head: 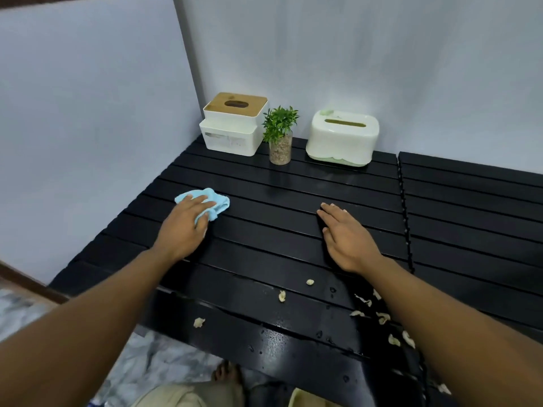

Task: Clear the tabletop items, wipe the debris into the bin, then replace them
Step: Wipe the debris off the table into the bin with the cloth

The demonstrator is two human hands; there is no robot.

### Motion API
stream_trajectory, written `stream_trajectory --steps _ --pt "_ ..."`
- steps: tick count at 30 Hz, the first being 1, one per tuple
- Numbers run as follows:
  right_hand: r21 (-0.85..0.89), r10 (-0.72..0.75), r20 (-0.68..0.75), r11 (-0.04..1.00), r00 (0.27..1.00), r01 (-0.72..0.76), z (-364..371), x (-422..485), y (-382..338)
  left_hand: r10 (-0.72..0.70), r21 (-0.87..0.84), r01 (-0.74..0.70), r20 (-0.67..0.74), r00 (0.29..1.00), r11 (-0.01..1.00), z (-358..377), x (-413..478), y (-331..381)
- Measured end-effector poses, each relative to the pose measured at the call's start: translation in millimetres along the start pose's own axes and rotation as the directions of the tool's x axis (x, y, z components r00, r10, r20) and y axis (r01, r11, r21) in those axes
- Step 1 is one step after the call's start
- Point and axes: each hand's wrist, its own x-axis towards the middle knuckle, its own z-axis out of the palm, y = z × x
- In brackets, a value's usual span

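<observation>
While L grip [188, 223] curls round blue cloth [220, 202], arm outstretched, R grip [345, 235] lies flat, fingers straight, on tabletop [293, 186].

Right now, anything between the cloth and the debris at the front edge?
Nothing visible. Bare slats lie between the blue cloth under the left hand and the nearest debris. The right hand rests flat off to the side; its forearm overhangs the rightmost scraps.

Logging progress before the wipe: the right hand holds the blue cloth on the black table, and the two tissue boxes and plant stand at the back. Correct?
Wrong hand. The head view shows the left hand holding the blue cloth on the black table; the right hand lies flat on the table, holding nothing. The rest is right.
</observation>
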Motion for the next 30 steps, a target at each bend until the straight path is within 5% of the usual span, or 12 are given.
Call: stream_trajectory --steps 7,12,18,23,30 --pt "-0.051 0.053 0.08 0.998 0.995 -0.049 -16.7 -22.6 9.3 0.198 -0.116 -0.186 0.101 0.975 0.976 62.7 -33.3 134.0" --pt "-0.063 0.045 0.079 0.997 0.996 -0.04 -35.6 -60.3 36.3 0.476 -0.28 -0.403 0.282 0.833 0.871 82.1 -29.5 189.6" --pt "-0.032 0.205 -0.094 0.977 0.974 -0.209 -42.9 -88.4 85.0 0.266 -0.268 -0.265 -0.032 0.963 0.926 33.9 43.3 133.3" --pt "-0.033 0.2 -0.147 0.978 0.969 -0.206 -35.2 -88.1 91.4 0.174 -0.03 -0.172 0.072 0.982 0.985 42.6 78.2 72.3" --pt "-0.05 0.199 -0.131 0.977 0.971 -0.207 -34.4 -88.1 90.8 0.319 -0.048 -0.315 0.151 0.936 0.948 84.1 58.6 136.4"
